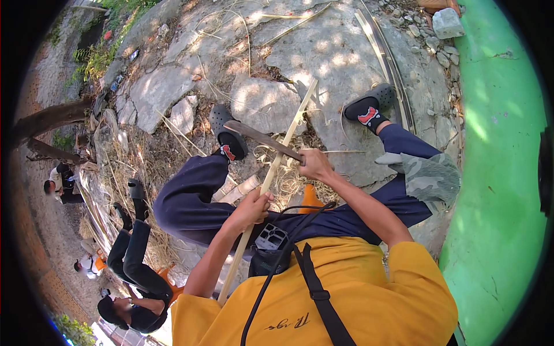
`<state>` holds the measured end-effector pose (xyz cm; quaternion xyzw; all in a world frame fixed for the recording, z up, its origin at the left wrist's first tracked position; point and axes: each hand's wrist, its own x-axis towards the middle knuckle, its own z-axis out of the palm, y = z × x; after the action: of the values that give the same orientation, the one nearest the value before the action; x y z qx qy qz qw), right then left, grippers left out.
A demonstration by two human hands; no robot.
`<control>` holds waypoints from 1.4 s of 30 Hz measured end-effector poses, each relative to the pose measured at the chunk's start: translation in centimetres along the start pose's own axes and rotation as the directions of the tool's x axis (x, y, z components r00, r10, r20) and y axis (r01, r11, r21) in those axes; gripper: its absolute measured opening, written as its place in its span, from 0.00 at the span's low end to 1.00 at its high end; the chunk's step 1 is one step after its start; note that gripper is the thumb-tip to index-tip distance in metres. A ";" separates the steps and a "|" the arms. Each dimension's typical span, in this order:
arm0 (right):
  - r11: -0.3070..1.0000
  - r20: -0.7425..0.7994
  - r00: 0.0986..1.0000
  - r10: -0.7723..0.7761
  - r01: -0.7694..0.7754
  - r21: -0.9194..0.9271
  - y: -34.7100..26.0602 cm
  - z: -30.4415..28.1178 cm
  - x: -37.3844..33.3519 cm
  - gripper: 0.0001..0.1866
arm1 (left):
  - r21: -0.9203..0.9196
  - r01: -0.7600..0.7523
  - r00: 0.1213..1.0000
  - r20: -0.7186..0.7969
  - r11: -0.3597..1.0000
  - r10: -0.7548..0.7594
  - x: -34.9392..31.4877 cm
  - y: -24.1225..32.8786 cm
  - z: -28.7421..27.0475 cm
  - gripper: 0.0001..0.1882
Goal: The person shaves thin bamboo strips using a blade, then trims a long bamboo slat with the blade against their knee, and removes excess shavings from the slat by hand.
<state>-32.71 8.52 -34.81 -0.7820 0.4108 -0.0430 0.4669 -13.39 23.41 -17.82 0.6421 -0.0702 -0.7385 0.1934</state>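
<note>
My left hand [250, 210] is closed around a long, pale bamboo strip [274, 167], its lower end running back past my left forearm. The strip slants up and away between my knees, over the ground. In my right hand [315, 165] is the handle of a dark-bladed knife [257, 136], fingers wrapped tight. Its blade lies across the strip beyond my left hand and points left, toward my left shoe [226, 134]. Curled bamboo shavings [288, 183] lie beneath the strip. A camouflage cloth [430, 180] is draped over my right leg.
Split bamboo lengths [388, 72] lie beyond my right shoe [369, 107]. Short bamboo pieces [241, 188] sit by my left thigh, beside part of an orange stool [312, 196]. A green wall [496, 173] borders the right. Another person [138, 262] sits at the left.
</note>
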 end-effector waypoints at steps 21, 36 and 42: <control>0.793 0.138 0.923 0.360 -0.381 0.476 4.4 -1.7 8.1 0.14 | 0.975 0.160 0.878 -0.212 0.155 0.430 -2.4 12.1 -8.6 0.25; 0.251 0.268 0.945 0.189 -0.310 0.917 1.5 -9.9 6.0 0.16 | 0.653 0.485 0.206 0.561 -0.582 0.802 -6.0 32.2 4.4 0.15; 0.234 0.226 0.947 0.227 -0.279 0.932 1.9 -10.5 4.9 0.11 | 0.795 0.371 -0.413 0.604 -0.480 0.682 -4.2 30.7 6.4 0.24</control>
<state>-35.37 -2.55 -31.99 -0.2696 0.4129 -0.1872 0.8496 -13.23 -4.07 -2.04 0.4955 -0.7382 0.4027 0.2177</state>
